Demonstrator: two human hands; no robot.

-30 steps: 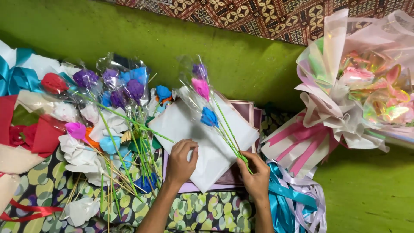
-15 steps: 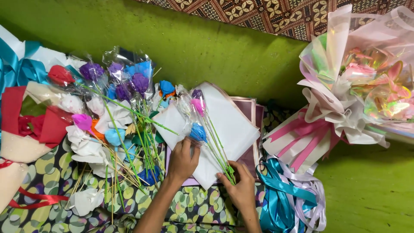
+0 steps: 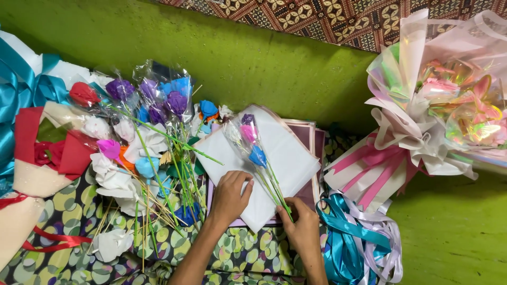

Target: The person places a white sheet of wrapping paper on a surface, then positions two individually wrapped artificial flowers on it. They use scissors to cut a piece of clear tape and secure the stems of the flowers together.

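Far left: teal ribbon [image 3: 18,89] and a red-and-cream wrapped bouquet [image 3: 45,153] are laid on the patterned cloth [image 3: 68,203]. Next: a loose heap of wrapped paper flowers [image 3: 148,105] on green stems, in purple, blue, pink and white. Centre: the left hand [image 3: 229,196] is pressed flat, fingers spread, on a white paper sheet [image 3: 288,153], nothing gripped. Three small flowers [image 3: 249,134], purple, pink and blue, are laid across that sheet; their stems are pinched in the closed fingers of the right hand [image 3: 301,224] at the near edge. Right: teal and white ribbons [image 3: 351,240]. Far right: a large pink iridescent bouquet [image 3: 438,111] is laid on the green floor [image 3: 454,232].
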